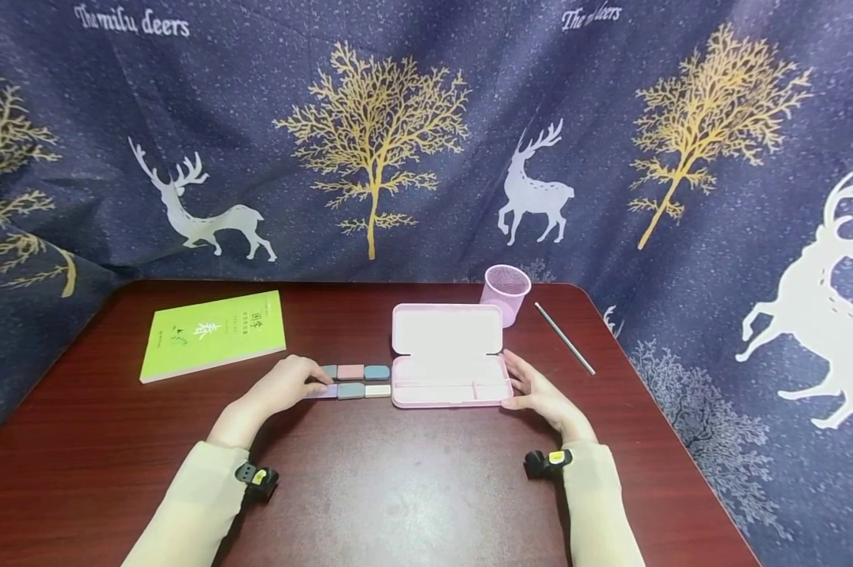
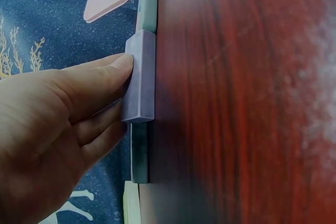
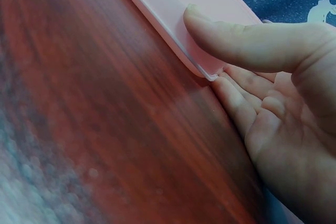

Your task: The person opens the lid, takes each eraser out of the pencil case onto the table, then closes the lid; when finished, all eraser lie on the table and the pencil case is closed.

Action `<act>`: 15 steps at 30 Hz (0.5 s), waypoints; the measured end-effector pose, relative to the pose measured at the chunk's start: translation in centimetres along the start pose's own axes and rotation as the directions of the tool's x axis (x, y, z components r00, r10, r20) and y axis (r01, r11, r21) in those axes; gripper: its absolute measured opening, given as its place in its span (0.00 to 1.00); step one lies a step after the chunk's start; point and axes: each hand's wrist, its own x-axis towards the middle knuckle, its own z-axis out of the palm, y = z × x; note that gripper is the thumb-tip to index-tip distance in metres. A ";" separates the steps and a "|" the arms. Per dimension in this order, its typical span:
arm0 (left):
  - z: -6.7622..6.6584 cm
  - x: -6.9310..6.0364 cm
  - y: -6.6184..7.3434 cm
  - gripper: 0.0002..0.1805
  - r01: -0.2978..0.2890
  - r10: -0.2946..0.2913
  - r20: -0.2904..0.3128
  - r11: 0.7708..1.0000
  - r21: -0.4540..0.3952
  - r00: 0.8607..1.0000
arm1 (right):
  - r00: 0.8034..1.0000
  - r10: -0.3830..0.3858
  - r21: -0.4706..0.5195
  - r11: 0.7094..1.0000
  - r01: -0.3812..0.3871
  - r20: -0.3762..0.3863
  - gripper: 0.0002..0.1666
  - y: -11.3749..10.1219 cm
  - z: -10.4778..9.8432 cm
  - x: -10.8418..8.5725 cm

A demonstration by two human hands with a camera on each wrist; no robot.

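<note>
My left hand (image 1: pixel 284 386) pinches a lavender block-shaped eraser (image 2: pixel 139 77) between thumb and fingers, at the left end of the front row. Teal (image 1: pixel 351 390) and white erasers (image 1: pixel 378 390) continue that row; pink (image 1: pixel 350 372) and blue erasers (image 1: pixel 377 372) lie behind, with a greenish one partly covered by my fingers. Just right of the rows, a pink pencil case (image 1: pixel 433 396) lies with its lid raised at the back and compartments showing. My right hand (image 1: pixel 539 394) holds the case's right end, thumb at the front corner and fingers along the side.
A green book (image 1: pixel 213 335) lies at the back left. Behind the case's right corner stands a pink mesh pen cup (image 1: pixel 506 295). One thin pale pencil (image 1: pixel 565 339) rests near the table's right edge. A patterned curtain (image 1: pixel 426 142) hangs beyond the table.
</note>
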 end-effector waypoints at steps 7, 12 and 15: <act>0.1 0.0 0.3 0.07 0.027 -0.027 -0.017 1.000 0.007 0.999 | 1.000 0.007 -0.012 1.000 -0.007 -0.002 0.58 -0.3 0.0 -0.1; 0.3 0.1 0.1 0.08 0.036 -0.036 -0.032 0.999 -0.009 0.999 | 1.000 0.002 -0.008 1.000 -0.002 -0.001 0.58 -0.3 0.0 -0.2; 0.3 0.2 0.0 0.08 0.037 -0.038 -0.035 0.999 -0.018 0.999 | 1.000 -0.002 -0.006 1.000 0.002 -0.003 0.58 -0.3 0.1 -0.2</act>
